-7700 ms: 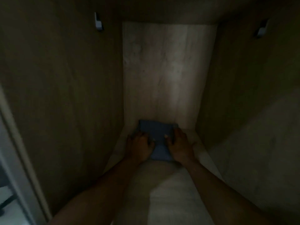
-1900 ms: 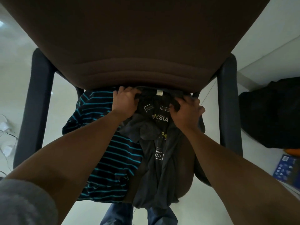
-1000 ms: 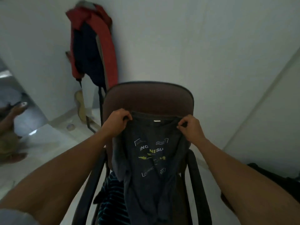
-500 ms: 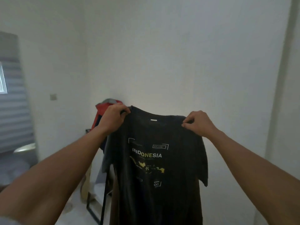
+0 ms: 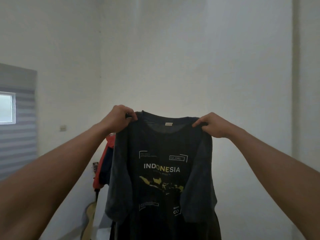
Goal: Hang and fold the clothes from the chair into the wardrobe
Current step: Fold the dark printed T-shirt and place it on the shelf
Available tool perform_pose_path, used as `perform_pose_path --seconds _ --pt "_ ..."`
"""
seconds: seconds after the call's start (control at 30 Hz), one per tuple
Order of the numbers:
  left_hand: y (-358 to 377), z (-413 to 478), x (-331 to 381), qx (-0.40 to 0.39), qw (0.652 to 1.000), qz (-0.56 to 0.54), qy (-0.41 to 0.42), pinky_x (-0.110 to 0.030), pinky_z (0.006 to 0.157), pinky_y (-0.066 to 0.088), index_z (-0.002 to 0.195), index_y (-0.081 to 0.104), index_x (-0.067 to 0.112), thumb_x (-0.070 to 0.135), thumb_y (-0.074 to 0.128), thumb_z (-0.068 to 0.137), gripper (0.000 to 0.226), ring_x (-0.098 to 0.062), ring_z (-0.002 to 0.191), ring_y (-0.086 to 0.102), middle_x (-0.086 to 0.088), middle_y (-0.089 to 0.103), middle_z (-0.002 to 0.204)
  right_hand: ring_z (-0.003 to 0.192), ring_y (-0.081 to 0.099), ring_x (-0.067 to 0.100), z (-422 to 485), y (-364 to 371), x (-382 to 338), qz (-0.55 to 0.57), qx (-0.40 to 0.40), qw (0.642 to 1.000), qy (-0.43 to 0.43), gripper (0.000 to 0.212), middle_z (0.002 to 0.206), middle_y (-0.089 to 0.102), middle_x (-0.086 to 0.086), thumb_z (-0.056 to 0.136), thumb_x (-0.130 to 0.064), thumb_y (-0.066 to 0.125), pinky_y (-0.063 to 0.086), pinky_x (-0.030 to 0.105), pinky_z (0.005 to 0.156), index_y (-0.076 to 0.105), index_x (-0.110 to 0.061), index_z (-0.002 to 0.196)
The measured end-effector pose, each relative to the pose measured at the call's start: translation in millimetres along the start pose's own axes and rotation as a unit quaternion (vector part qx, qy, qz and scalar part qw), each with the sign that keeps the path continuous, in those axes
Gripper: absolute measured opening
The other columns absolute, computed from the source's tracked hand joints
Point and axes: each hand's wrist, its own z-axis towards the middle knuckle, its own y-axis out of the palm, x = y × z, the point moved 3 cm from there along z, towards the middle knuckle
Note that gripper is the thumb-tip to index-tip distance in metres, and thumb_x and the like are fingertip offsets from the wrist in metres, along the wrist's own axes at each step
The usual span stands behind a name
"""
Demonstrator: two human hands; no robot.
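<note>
Raised since half a second ago, the T-shirt [image 5: 161, 170] now hangs higher and nearer the camera. The chair is out of view. Left hand [image 5: 119, 118] pinches one shoulder, fingers curled over the cloth; right hand [image 5: 213, 125] pinches the other shoulder likewise. Both grips sit just outside the collar, so the shirt hangs flat, print facing the person, sleeves drooping free. Judgement: it is held spread at arm's length to square it up for folding or hanging. Wardrobe not in view. Red jacket [image 5: 103, 153] hangs behind, partly hidden.
</note>
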Motion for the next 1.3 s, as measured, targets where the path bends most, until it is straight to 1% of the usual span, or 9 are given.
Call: perform_pose_path --seconds 0.2,0.37,0.53,0.7,0.8,0.87,0.97,1.17,1.3 --pt "-9.8 -2.6 4.8 -0.045 0.999 0.017 0.01 -0.03 0.086 0.048 0.097 0.076 0.025 0.005 0.07 0.087 0.023 -0.017 0.092 0.06 0.005 0.064 0.105 0.084 0.064 0.017 -3.5 -21.6 -11.9 -0.072 0.003 0.997 0.018 0.037 0.101 0.07 0.002 0.091 0.001 0.055 0.051 0.024 0.071 0.078 -0.028 0.094" --pt "-18.3 -6.2 12.2 -0.076 0.996 0.036 0.001 -0.021 0.07 0.044 0.089 0.076 0.025 0.003 0.067 0.089 0.024 -0.007 0.076 0.058 0.014 0.06 0.085 0.052 0.065 0.021 -12.6 -30.8 -18.4 -0.02 -0.018 0.991 0.134 0.051 0.079 0.064 0.014 0.088 0.014 0.036 0.049 0.024 0.048 0.077 -0.016 0.084" --pt "-19.7 -9.2 16.2 -0.052 0.996 0.071 -0.015 -0.027 0.077 0.044 0.093 0.078 0.026 0.008 0.066 0.091 0.021 -0.009 0.08 0.056 0.013 0.06 0.089 0.058 0.073 0.027 -22.1 -29.7 -28.7 0.008 0.001 0.987 0.163 0.053 0.089 0.07 0.024 0.088 0.016 0.029 0.055 0.026 0.049 0.075 -0.008 0.091" --pt "-10.8 -11.4 21.3 -0.059 0.986 0.138 -0.073 -0.034 0.085 0.052 0.113 0.073 0.023 0.006 0.06 0.09 0.031 -0.021 0.098 0.064 0.001 0.07 0.109 0.053 0.071 0.019 -28.3 -23.1 -42.6 0.053 -0.002 0.982 0.18 0.043 0.136 0.051 0.024 0.096 0.009 0.035 0.056 0.026 0.051 0.066 -0.007 0.121" --pt "1.0 -14.1 23.3 -0.089 0.987 0.021 -0.136 -0.038 0.077 0.06 0.126 0.062 0.008 0.001 0.056 0.092 0.036 -0.022 0.075 0.073 -0.01 0.075 0.08 0.066 0.075 0.027 -30.1 -17.7 -53.4 0.126 -0.028 0.964 0.234 0.029 0.12 0.062 0.023 0.1 -0.003 0.046 0.061 0.033 0.071 0.054 0.002 0.128" --pt "4.7 -14.3 24.9 -0.073 0.987 -0.015 -0.143 -0.042 0.083 0.059 0.13 0.058 0.002 0.003 0.061 0.092 0.039 -0.028 0.088 0.072 -0.016 0.074 0.097 0.08 0.075 0.036 -32.5 -16.2 -57.9 0.164 -0.04 0.953 0.253 0.035 0.102 0.065 0.021 0.101 -0.009 0.05 0.061 0.048 0.082 0.045 0.004 0.133" --pt "3.9 -13.8 25.9 -0.007 0.993 0.003 -0.116 -0.038 0.1 0.048 0.132 0.059 0.003 0.015 0.07 0.089 0.046 -0.031 0.117 0.058 -0.013 0.058 0.131 0.098 0.066 0.037 -37.4 -16.9 -60.3 0.175 -0.028 0.958 0.225 0.039 0.123 0.053 0.013 0.102 -0.02 0.051 0.06 0.057 0.072 0.047 -0.001 0.136" --pt "-7.2 -23.0 26.8 0.103 0.984 -0.125 -0.07 -0.035 0.09 0.056 0.129 0.057 0.005 0.022 0.084 0.076 0.062 -0.021 0.103 0.064 -0.006 0.053 0.125 0.081 0.061 0.017 -41.2 -24.7 -51.9 0.219 0.124 0.96 0.121 0.036 0.082 0.065 -0.005 0.087 -0.045 0.071 0.046 0.027 0.069 0.075 -0.009 0.094" --pt "-18.5 -26.9 41.6 0.153 0.959 -0.235 -0.049 -0.023 0.08 0.056 0.129 0.051 0.01 0.025 0.091 0.068 0.075 -0.013 0.104 0.06 -0.002 0.05 0.126 0.091 0.066 0.011 -42.0 -26.9 -62.2 0.29 0.223 0.93 0.035 0.033 0.093 0.072 -0.004 0.077 -0.044 0.081 0.052 0.023 0.074 0.074 -0.014 0.087"
